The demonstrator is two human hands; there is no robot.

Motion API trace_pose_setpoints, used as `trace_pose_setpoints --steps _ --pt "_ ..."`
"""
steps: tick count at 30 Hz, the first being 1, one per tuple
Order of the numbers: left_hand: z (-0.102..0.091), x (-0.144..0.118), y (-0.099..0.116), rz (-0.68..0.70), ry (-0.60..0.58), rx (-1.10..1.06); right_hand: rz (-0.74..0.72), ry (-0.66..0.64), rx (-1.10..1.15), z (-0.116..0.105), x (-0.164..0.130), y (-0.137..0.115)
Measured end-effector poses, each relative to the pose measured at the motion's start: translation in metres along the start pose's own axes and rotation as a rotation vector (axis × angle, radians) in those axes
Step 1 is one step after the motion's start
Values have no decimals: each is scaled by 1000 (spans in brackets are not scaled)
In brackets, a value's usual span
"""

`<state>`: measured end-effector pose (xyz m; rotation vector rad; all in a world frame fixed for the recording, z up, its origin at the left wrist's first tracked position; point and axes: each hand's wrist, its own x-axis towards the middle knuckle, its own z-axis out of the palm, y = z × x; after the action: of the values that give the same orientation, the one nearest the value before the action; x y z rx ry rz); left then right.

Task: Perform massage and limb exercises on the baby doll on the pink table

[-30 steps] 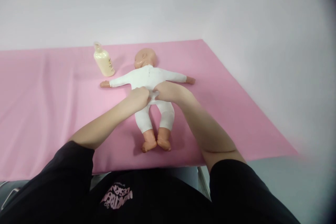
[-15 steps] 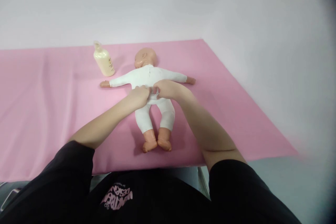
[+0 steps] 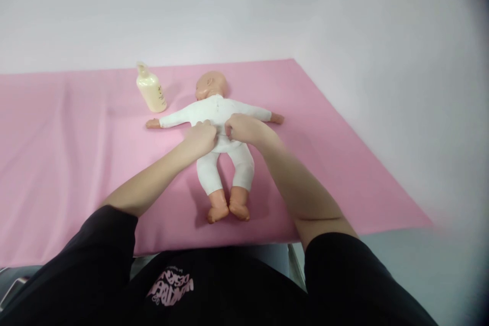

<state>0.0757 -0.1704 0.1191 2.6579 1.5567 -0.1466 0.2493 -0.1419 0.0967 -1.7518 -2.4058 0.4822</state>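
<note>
Now both hands (image 3: 223, 135) press side by side on doll (image 3: 219, 112).

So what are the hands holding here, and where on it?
Both the left hand and right hand rest on the doll at its back; whether they pinch the white suit cannot be told.

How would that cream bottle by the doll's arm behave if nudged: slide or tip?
The cream bottle is taller than its base is wide and stands leaning a little, so it probably tips rather than slides. The pink sheet under it looks soft and creased, likely adding drag. Its rounded body suggests it would roll once down.
</note>
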Motion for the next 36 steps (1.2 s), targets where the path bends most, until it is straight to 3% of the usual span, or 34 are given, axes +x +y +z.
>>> trace_pose_setpoints --steps 7,20,28,36 --pt "15 10 -3 -40 73 -86 -57 95 -60 -4 -7 -3" --pt "29 25 -12 -25 131 -121 -84 104 -59 7 10 5" --pt "30 31 -17 -16 185 -90 -17 180 -124 9 11 -1" --pt "32 35 -21 -52 221 -128 -50 150 -87 11 17 5"
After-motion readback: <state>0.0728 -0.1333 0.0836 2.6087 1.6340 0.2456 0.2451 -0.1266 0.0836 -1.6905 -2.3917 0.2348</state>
